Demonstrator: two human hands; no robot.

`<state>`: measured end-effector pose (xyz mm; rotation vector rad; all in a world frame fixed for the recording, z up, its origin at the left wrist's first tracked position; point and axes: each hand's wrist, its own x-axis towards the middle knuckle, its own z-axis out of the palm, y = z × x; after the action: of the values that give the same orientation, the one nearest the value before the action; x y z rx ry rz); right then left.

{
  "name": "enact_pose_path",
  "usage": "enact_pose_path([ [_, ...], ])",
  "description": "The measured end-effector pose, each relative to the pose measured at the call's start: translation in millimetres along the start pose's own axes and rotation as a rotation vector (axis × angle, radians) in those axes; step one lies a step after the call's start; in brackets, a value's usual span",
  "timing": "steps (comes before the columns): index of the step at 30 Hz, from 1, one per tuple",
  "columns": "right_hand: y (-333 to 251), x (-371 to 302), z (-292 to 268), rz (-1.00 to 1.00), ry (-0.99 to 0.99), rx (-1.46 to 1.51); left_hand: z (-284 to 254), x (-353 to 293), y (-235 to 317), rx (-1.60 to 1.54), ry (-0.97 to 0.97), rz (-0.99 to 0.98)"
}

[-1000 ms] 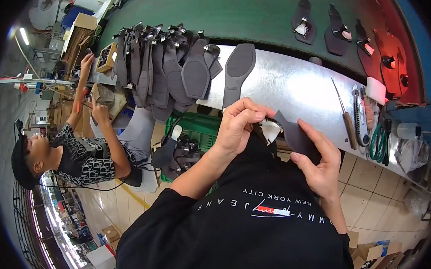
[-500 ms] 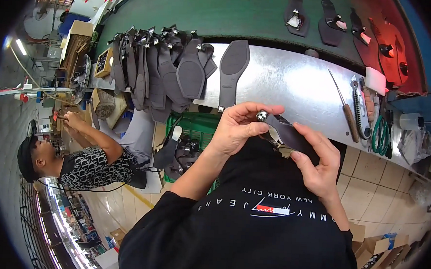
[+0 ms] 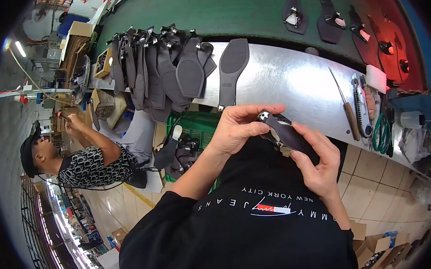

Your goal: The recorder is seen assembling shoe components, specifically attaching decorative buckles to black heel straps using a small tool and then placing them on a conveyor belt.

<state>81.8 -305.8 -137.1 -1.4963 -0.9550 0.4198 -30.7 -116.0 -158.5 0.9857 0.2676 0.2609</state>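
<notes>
A dark sandal (image 3: 293, 135) with a shiny metallic ornament is held between both my hands above my lap, tilted on its side. My left hand (image 3: 240, 128) pinches the end by the ornament between thumb and fingers. The other end is gripped by my right hand (image 3: 316, 159), thumb on the near side and fingers on the far side. Just beyond my left hand, another sandal (image 3: 234, 62) lies sole up on the metal worktop (image 3: 286, 84). A pile of similar sandals (image 3: 165, 73) overlaps on the worktop to the left.
Several sandals (image 3: 332, 19) stand on the green conveyor belt (image 3: 222, 10), some under red light. An awl (image 3: 346, 107), a utility knife (image 3: 359, 108) and a green coil (image 3: 382, 136) lie at the right. A green crate (image 3: 196, 126) holds more sandals. A co-worker (image 3: 92, 162) is at the left.
The sandal in my hands has turned very slightly, while my grip looks the same. Sandals on the conveyor have shifted a little. The co-worker's hands and head have moved slightly.
</notes>
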Motion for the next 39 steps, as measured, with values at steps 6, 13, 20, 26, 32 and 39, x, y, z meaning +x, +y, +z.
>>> enact_pose_path([
  [6, -1, 1, -3, 0.013, -0.025, -0.043, -2, -3, 4, 0.125, 0.012, -0.075],
  [13, -6, 6, -5, -0.070, -0.054, -0.116, -4, -7, -2, 0.217, -0.156, 0.103],
  [20, -6, 4, -7, -0.119, -0.024, -0.263, 0, -3, -2, 0.372, -0.278, 0.180],
  [26, -1, 4, -6, -0.098, -0.077, -0.356, 10, -7, -1, 0.463, -0.205, 0.073],
  [32, 15, 1, 2, 0.029, -0.025, -0.157, 16, -8, -2, 0.380, -0.084, -0.113],
  [39, 17, 3, 3, 0.030, -0.071, -0.226, 25, -9, -3, 0.393, 0.025, -0.152],
])
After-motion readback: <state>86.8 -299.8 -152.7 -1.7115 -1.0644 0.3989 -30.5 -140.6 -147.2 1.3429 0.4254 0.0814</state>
